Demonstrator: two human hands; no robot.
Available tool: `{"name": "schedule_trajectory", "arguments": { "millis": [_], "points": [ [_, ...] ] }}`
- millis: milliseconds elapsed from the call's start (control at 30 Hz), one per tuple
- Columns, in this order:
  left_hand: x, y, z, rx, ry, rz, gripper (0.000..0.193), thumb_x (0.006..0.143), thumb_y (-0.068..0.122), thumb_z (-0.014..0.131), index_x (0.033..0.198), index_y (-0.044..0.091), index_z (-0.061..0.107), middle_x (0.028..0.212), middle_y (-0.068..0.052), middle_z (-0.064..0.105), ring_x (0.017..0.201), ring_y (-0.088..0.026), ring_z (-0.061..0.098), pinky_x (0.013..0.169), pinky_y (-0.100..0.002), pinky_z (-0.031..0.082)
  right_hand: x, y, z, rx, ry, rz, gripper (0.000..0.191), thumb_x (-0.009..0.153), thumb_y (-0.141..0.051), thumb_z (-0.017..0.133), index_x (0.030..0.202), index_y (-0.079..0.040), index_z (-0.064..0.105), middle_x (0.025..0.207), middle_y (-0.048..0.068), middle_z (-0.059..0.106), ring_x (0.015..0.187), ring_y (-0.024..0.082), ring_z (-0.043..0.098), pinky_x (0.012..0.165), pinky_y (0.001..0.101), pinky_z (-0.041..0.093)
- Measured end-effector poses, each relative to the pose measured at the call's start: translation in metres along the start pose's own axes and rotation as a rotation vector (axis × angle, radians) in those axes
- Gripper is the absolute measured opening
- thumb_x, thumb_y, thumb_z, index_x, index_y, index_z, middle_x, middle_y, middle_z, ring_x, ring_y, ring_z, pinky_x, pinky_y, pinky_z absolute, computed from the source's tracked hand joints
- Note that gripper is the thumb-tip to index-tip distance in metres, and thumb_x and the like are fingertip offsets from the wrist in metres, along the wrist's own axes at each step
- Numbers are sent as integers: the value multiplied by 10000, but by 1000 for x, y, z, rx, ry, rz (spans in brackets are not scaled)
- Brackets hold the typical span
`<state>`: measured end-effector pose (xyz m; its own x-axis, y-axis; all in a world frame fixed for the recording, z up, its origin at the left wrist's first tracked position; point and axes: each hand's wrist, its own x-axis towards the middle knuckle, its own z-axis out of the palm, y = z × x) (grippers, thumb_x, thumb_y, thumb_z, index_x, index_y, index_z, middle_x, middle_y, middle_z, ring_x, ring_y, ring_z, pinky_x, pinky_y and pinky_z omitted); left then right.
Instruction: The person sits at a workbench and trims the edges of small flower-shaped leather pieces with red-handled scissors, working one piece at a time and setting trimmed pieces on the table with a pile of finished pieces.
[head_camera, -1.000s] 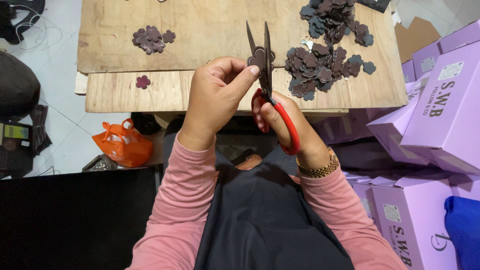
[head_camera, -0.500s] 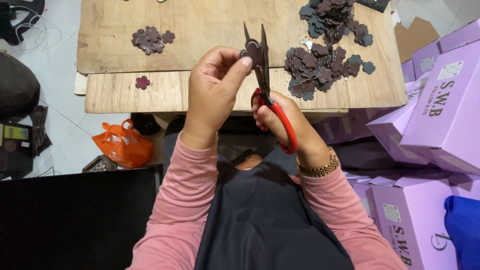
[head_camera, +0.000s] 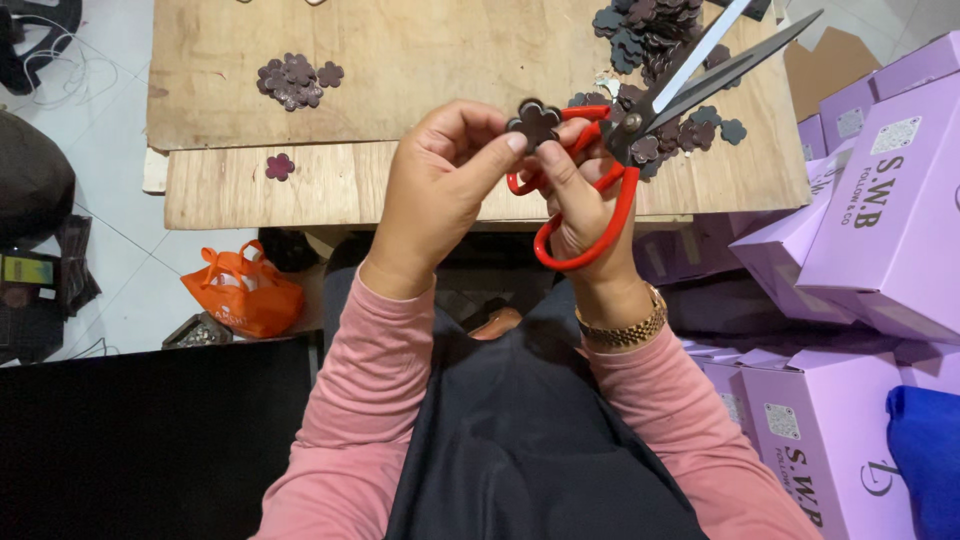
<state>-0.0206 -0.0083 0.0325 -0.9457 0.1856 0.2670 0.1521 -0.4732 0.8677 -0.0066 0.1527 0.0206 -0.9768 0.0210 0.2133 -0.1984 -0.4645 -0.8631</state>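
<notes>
My left hand (head_camera: 440, 185) pinches a small dark flower-shaped piece (head_camera: 533, 122) between thumb and fingers, held above the front edge of the wooden board (head_camera: 420, 60). My right hand (head_camera: 583, 205) grips the red handles of large scissors (head_camera: 640, 125); a right finger also touches the flower piece. The blades are slightly apart and point up to the right, away from the piece. A big heap of dark flower pieces (head_camera: 650, 40) lies on the board behind the scissors.
A small pile of finished flower pieces (head_camera: 293, 80) and one single piece (head_camera: 279, 166) lie at the board's left. Purple boxes (head_camera: 880, 220) are stacked at right. An orange bag (head_camera: 243, 293) sits on the floor at left.
The scissors swung from upright, cutting at the piece, to tilted far right with blades off it. Both hands now hold the flower piece between them.
</notes>
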Motion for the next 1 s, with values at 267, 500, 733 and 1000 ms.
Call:
{"name": "schedule_trajectory", "arguments": {
  "millis": [267,500,733,1000],
  "points": [
    [0,0,0,235,-1,-21,106,1016,79,683,1039,-23,698,913,-36,725,819,-58,652,735,-217,544,-5,-4,-4,-326,-73,-76,182,991,12,688,1112,-22,556,961,68,643,857,117,620,774,260,515],
    [1,2,4,66,1,-20,123,1023,88,664,1045,-30,690,940,-54,738,839,-83,681,778,-245,585,-5,3,-6,-218,-85,-108,163,1030,1,665,1112,-43,530,993,61,627,889,128,619,805,272,514],
    [0,2,4,-21,-9,-43,118,1025,88,662,1050,-25,683,956,-62,739,845,-104,683,793,-260,583,-7,1,-9,-66,-103,-24,175,1018,-20,641,1134,-64,518,1035,81,622,918,161,635,821,307,542],
    [-2,3,1,132,74,-42,162,1034,169,683,1088,19,705,912,-17,733,825,-62,651,711,-197,493,-10,4,-13,35,-156,5,171,1018,-15,629,1104,-82,497,1002,66,571,924,170,599,843,310,508]
  ]
}}
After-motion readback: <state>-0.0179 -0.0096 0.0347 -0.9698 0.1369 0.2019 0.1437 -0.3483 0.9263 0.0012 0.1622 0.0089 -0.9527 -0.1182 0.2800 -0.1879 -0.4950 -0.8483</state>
